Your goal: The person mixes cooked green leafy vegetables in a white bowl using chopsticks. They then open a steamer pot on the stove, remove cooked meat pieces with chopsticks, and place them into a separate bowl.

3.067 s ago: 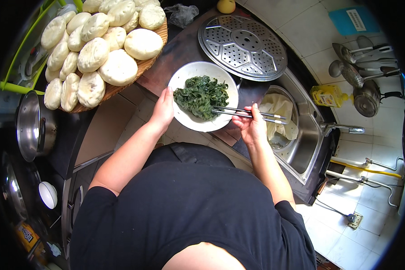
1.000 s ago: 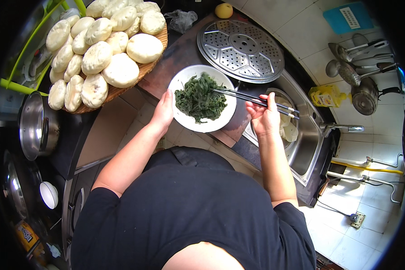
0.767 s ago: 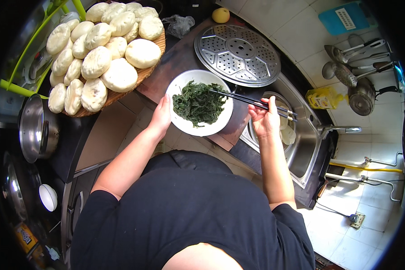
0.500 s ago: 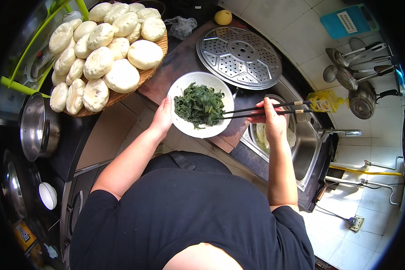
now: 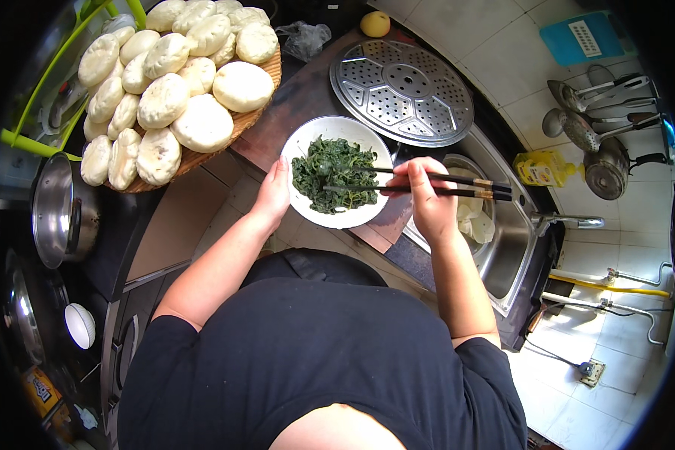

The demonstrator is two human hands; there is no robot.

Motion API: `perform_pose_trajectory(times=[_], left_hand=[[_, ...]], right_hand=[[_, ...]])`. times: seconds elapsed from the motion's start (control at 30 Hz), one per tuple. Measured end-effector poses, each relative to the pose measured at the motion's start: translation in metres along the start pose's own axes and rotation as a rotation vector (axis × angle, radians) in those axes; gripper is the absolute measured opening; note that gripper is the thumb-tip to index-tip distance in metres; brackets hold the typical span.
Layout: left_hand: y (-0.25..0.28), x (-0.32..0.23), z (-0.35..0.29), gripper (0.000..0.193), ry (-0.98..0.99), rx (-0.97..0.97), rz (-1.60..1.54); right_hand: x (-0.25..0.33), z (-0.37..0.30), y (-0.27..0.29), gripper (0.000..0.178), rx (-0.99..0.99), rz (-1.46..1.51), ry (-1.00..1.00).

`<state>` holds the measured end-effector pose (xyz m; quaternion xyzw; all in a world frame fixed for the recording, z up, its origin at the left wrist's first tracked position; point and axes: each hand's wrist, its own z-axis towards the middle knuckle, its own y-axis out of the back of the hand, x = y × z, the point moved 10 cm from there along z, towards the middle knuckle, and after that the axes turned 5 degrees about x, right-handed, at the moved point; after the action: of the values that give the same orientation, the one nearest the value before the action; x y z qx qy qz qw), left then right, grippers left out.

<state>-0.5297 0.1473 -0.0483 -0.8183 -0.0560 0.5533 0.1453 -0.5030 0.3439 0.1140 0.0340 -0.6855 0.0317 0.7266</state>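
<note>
The left hand (image 5: 273, 192) grips the left rim of a round white bowl (image 5: 340, 219) holding dark-green leaves (image 5: 313, 169); right of the bowl, the right hand (image 5: 430, 207) pinches two slim black chopsticks (image 5: 457, 193), tips among the leaves.

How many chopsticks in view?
2: upper chopstick and lower chopstick, both in the right hand, reaching to the greens in the white bowl. Others may be hidden.
</note>
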Motion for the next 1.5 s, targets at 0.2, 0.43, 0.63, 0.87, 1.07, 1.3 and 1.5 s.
perform_pose_trajectory(times=[0.2,0.43,0.63,0.87,1.07,1.3,1.5], left_hand=[[0.003,0.004,0.004,0.047,-0.035,-0.016,0.01],[0.0,0.001,0.002,0.047,-0.019,-0.009,-0.02],[0.001,0.001,0.003,0.047,-0.038,0.014,0.018],[0.0,0.007,0.007,0.048,-0.036,0.061,-0.019],[0.0,0.001,0.002,0.05,-0.019,-0.002,-0.003],[-0.003,-0.003,-0.002,0.05,0.014,-0.035,0.013],[0.0,0.001,0.003,0.046,-0.03,0.006,-0.018]], right_hand=[[-0.006,-0.003,-0.031,0.018,0.23,-0.511,0.071],[0.029,0.0,-0.037,0.011,0.221,-0.538,0.185],[-0.012,0.015,0.009,0.015,-0.031,-0.218,-0.045],[-0.007,0.003,0.082,0.029,-0.332,-0.237,-0.121],[-0.046,0.006,0.048,0.031,-0.278,0.054,-0.163],[-0.017,-0.005,-0.018,0.02,0.012,-0.155,0.012],[0.021,0.002,-0.031,0.007,0.112,-0.92,0.389]])
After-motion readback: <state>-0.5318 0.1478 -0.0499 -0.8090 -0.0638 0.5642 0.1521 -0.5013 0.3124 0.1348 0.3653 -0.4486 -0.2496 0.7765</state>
